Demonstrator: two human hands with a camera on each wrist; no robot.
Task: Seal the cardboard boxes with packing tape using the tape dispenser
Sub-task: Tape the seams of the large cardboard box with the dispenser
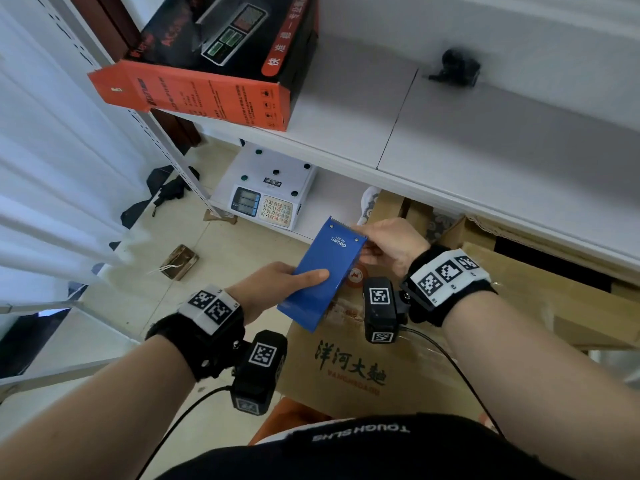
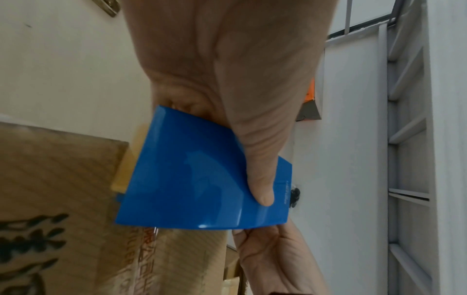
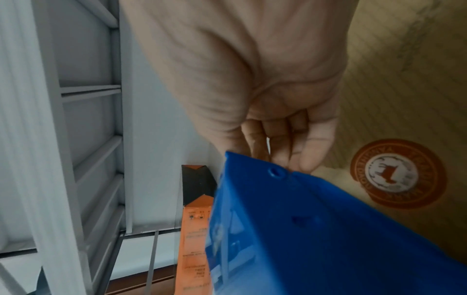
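Tape dispenser (image 1: pixel 323 271): being held above the near cardboard box (image 1: pixel 363 368), between the two hands.
Left hand (image 1: pixel 277 285): gripping the dispenser's near end, thumb lying across its top face.
Right hand (image 1: pixel 391 247): holding the dispenser's far right corner, near its toothed edge.
Shelf (image 1: pixel 450 140): running across behind the hands, above more cardboard boxes at the right.
Printed carton (image 1: pixel 207 64): sitting on the shelf's left end, overhanging its front edge.
Scale (image 1: pixel 266 192): sitting on a lower board beneath the shelf, beyond the dispenser.
Curtain (image 1: pixel 41 168): hanging at the far left.
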